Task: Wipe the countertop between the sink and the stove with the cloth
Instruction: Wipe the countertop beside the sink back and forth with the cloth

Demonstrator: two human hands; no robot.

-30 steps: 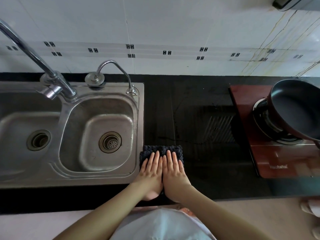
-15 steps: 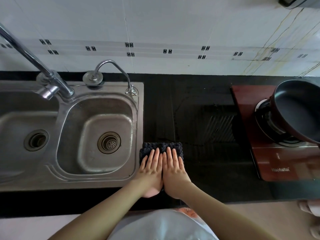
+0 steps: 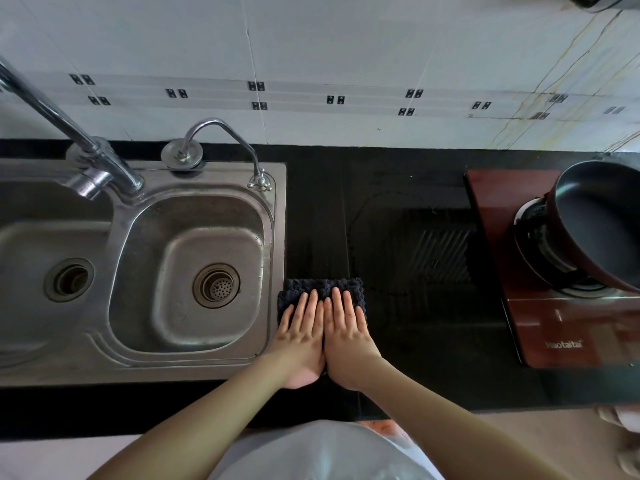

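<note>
Ahead of you a white tiled wall (image 3: 346, 46) carries two pale bands set with small dark square pairs. At its right end, yellowish streaks (image 3: 561, 71) run down the tiles. The light is soft and even, with dull reflections in the dark surface below. A strip of beige floor (image 3: 502, 431) shows at the lower right.

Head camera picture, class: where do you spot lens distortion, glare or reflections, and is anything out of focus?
Head view: wide-angle bending curves the countertop edge and wall tile lines; soft glare on the steel sink and a grille-like reflection on the dark countertop beside the stove; the cloth and both hands, left hand and right hand, look sharp; the pale clothing at the bottom is blurred.
</note>
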